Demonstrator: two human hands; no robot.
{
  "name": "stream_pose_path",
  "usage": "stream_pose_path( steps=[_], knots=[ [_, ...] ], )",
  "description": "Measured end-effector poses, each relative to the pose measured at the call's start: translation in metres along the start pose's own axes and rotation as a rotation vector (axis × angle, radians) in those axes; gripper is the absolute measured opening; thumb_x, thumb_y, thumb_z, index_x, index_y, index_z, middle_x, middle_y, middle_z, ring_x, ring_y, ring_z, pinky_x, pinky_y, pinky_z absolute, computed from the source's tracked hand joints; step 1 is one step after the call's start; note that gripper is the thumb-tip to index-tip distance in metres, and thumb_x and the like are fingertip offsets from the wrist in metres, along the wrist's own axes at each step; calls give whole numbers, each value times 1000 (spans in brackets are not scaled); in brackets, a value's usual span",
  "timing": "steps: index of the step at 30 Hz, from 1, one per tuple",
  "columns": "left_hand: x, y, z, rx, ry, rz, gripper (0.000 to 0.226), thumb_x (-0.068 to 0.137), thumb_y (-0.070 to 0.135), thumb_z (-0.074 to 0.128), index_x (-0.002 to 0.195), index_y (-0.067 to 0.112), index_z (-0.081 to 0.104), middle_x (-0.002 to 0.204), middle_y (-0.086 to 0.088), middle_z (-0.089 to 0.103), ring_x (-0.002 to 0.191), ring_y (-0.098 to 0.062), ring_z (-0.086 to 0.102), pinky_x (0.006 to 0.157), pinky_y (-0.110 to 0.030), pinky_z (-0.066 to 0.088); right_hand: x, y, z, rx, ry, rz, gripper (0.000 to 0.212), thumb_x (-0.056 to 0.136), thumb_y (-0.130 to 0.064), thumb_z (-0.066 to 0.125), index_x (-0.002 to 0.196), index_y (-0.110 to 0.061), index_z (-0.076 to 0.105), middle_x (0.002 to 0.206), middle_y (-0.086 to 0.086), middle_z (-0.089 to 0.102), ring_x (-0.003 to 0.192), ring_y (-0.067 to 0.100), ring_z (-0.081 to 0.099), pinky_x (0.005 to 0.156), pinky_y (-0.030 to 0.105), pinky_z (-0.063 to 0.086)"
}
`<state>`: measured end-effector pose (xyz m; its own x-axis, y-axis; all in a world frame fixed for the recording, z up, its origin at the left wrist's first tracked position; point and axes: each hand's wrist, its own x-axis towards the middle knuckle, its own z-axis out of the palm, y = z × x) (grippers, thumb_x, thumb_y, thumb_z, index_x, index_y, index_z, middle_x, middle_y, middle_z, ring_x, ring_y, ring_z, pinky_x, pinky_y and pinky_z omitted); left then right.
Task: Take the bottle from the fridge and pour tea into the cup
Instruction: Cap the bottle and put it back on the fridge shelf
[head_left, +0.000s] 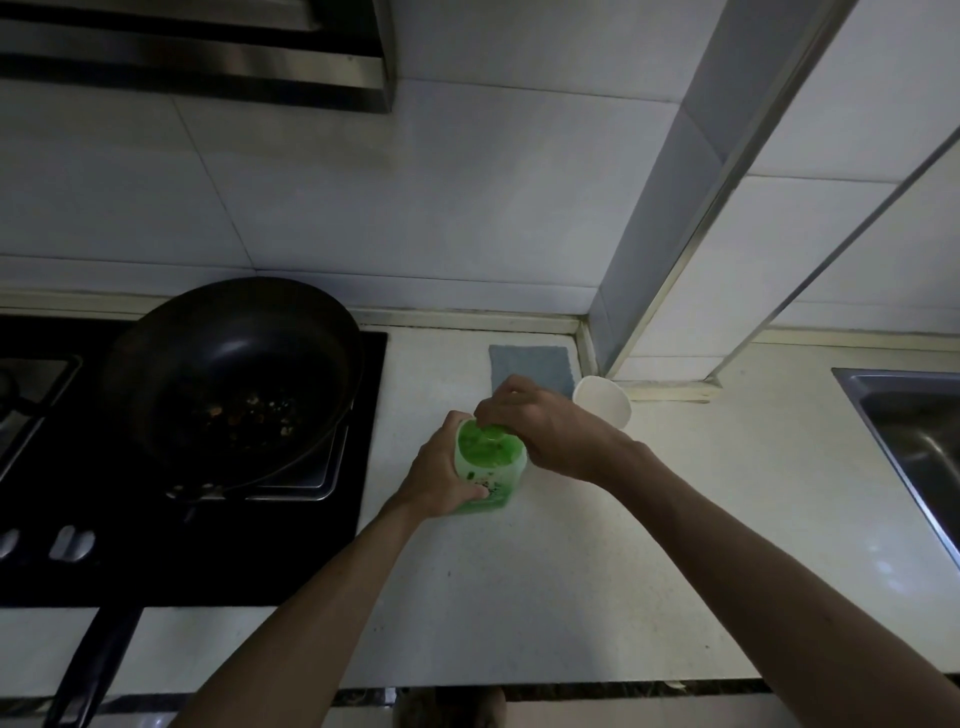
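The green plastic bottle (488, 467) is held round its side by the left hand (441, 478), and its cap is pinched by the right hand (545, 426). It is stood on the white counter (571, 571), near the white round cup (605, 400). A black pan (234, 374) is seen at the left.

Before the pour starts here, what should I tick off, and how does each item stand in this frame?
1. Bottle upright on the counter: ok.
2. Left hand gripping the bottle body: ok.
3. Right hand at the cap: ok; its fingers cover the cap.
4. Cap off: cannot tell.
5. Cup upright, mouth open, beside the bottle: ok.
6. Cup empty: cannot tell, partly hidden by the right hand.
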<state>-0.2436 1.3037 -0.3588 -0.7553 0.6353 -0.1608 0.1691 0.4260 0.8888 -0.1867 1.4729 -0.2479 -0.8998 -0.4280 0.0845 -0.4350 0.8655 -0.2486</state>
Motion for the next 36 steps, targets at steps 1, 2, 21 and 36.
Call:
stream_pose_path(
  steps=[1,2,21,36],
  knots=[
    [0,0,0,3,-1,3,74,58,12,87,114,29,41,105,3,62,95,-12,64,71,-25,55,-1,1,-1,21,13,0,31,81,3,72,111,-5,69,105,9,71,102,25,59,76,33,54],
    [0,0,0,5,-2,6,74,58,12,87,113,30,41,105,3,62,95,-12,64,72,-27,55,-1,1,-3,29,23,-4,28,81,3,71,109,-4,69,102,9,71,99,25,59,75,32,53],
    [3,-3,0,1,-20,-5,76,54,20,86,114,30,40,108,5,61,98,-12,63,81,-39,57,2,-3,-4,-126,-69,432,65,98,-57,21,87,-8,62,76,5,66,63,18,62,56,29,44],
    [2,-4,0,-12,-17,-16,74,54,19,85,111,32,41,105,4,62,94,-13,65,76,-40,58,10,-8,0,-149,-108,304,43,99,-46,44,122,-10,50,108,9,63,93,23,61,73,35,51]
  ],
)
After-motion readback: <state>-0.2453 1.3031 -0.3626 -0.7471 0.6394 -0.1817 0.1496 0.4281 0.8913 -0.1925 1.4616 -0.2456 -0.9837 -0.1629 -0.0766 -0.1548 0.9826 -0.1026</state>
